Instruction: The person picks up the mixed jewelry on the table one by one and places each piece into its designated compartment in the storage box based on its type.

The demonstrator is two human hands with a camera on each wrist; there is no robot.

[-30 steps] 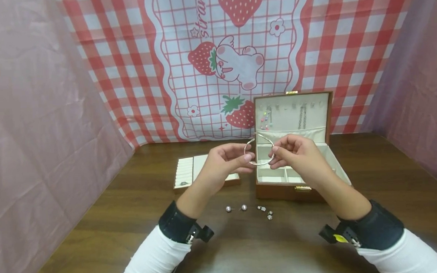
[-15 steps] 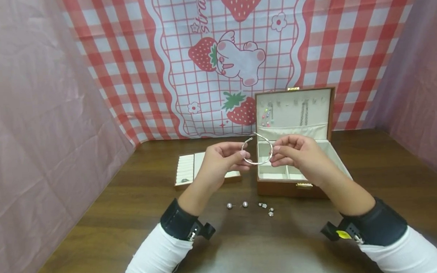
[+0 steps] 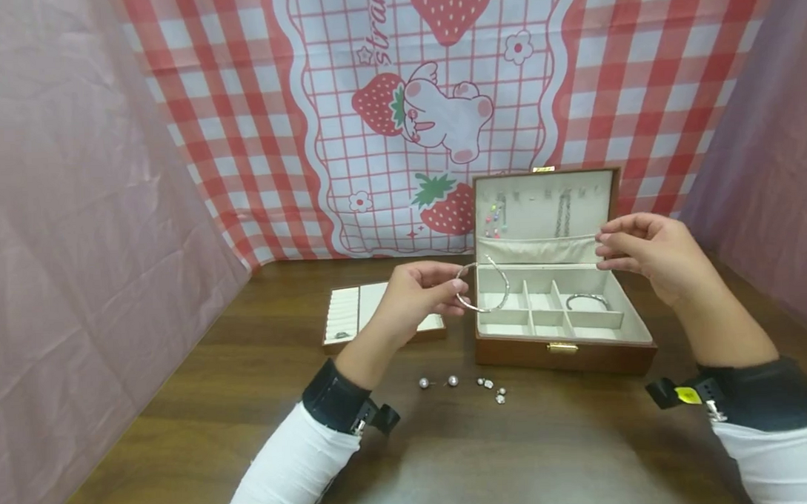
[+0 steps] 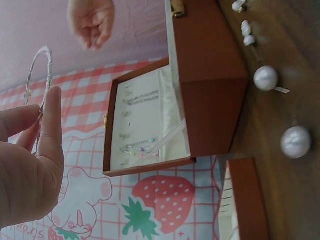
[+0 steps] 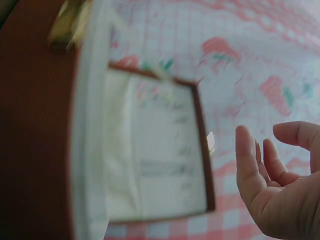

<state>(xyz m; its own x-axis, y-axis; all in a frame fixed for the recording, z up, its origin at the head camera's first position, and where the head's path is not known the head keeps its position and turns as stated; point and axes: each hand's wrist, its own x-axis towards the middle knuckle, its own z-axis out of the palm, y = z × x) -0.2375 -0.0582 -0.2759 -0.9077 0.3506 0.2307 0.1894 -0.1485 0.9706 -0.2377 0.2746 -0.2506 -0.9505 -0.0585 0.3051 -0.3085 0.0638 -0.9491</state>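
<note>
A thin silver bangle (image 3: 507,287) with a gap in its ring is pinched between the thumb and fingers of my left hand (image 3: 421,296), raised in front of the jewelry box's left side. My right hand (image 3: 657,254) hovers by the right edge of the raised lid, holding nothing; in the right wrist view its thumb and fingers are apart and loosely curved. The brown jewelry box (image 3: 514,352) stands with its lid (image 3: 542,210) up. Another silver bangle (image 3: 587,297) lies in its back right compartment. Necklaces (image 3: 563,213) hang inside the lid.
Left of the box lies a shallow tray (image 3: 342,306) with ring rolls and a ring (image 3: 341,335). In front on the wooden table (image 3: 249,406) are pearl earrings (image 3: 452,381) and small flower earrings (image 3: 500,398). A checked strawberry cloth (image 3: 346,135) hangs behind.
My right hand has let go of the bangle and moved right, uncovering the box's compartments. My left hand keeps the bangle and has shifted only slightly.
</note>
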